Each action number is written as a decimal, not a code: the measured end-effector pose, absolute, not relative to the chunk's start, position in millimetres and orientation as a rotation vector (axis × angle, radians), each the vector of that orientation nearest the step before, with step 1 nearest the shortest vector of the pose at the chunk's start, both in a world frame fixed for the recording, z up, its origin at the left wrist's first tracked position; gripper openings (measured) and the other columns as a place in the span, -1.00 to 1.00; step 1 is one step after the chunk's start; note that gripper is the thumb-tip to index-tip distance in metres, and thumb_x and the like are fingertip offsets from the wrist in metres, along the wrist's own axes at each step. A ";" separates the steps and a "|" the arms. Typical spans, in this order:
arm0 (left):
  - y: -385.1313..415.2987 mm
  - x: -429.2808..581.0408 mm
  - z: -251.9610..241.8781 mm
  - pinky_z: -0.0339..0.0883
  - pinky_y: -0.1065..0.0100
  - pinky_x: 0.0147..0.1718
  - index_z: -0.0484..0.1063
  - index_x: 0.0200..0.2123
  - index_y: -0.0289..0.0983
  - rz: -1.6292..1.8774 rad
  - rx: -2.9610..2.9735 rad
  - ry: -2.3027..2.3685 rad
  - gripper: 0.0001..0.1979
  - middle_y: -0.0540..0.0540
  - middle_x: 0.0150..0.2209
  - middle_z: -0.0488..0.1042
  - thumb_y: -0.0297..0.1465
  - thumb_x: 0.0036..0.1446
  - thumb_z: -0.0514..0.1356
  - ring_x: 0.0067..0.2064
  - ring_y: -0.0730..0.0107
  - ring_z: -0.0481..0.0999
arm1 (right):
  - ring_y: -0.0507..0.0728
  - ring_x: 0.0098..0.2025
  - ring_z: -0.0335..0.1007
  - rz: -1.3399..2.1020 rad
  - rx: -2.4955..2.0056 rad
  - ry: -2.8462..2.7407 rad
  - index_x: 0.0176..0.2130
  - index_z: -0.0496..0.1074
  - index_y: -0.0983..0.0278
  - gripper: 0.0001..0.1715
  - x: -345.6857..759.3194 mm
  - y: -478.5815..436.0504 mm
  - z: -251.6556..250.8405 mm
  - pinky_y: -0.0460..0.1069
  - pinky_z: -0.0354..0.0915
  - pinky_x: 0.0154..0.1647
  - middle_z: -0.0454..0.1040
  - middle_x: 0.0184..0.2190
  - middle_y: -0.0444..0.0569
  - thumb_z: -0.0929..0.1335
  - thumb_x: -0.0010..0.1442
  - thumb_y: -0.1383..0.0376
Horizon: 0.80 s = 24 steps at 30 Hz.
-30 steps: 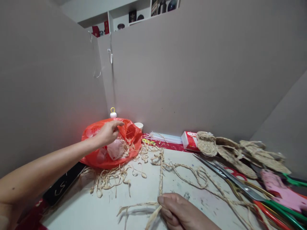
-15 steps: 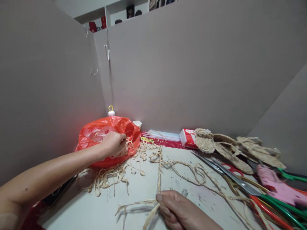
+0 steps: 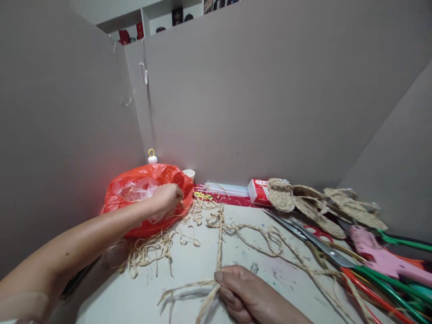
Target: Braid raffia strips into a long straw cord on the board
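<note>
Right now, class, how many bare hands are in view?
2: the left hand at the red bag, the right hand pinching the braided cord near the bottom edge. No others show.

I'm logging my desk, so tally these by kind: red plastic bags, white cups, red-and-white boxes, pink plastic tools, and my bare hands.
Red plastic bag: 1
Round white cup: 1
Red-and-white rectangular box: 1
Pink plastic tool: 1
Bare left hand and bare right hand: 2
Total: 6

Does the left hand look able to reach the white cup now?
Probably yes: the white cup stands near the left hand, rim free, only partly hidden by the red plastic bag.
</note>
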<state>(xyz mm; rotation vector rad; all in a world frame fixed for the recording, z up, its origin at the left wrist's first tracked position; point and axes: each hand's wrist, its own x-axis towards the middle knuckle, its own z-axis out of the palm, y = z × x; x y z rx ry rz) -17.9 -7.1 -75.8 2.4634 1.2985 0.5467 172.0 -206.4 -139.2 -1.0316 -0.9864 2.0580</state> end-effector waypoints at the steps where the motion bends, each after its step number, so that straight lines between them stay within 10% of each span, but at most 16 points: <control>1: -7.4 -17.8 -70.4 0.27 0.38 -0.26 0.50 -0.45 -0.26 0.605 2.464 1.285 -0.92 -0.09 -0.33 0.53 -0.44 -0.02 0.19 -0.25 0.33 0.47 | -0.16 -0.77 -0.35 2.057 -1.042 -0.983 -0.64 0.10 0.26 -0.53 172.0 -206.3 -138.8 -0.17 -0.41 -0.80 -0.04 -0.78 -0.33 0.32 0.07 0.06; 12: -33.2 -37.6 -17.9 0.34 0.35 -0.27 0.40 -0.30 -0.31 0.851 1.505 0.853 -0.88 -0.13 -0.33 0.52 -0.42 0.04 0.23 -0.35 0.49 0.46 | -0.16 -0.75 -0.40 2.055 -1.045 -1.016 -0.63 0.07 0.26 -0.50 172.8 -206.8 -143.4 -0.15 -0.46 -0.75 -0.10 -0.77 -0.34 0.29 0.11 0.04; 24: -28.1 -45.6 -35.9 0.24 0.41 -0.45 0.42 -0.42 -0.29 0.845 1.728 0.988 -0.92 -0.03 -0.46 0.47 -0.45 -0.06 0.26 -0.48 0.54 0.36 | -0.16 -0.76 -0.37 2.092 -1.070 -0.976 -0.61 0.08 0.25 -0.52 173.9 -205.4 -141.6 -0.16 -0.44 -0.77 -0.06 -0.76 -0.34 0.32 0.08 0.03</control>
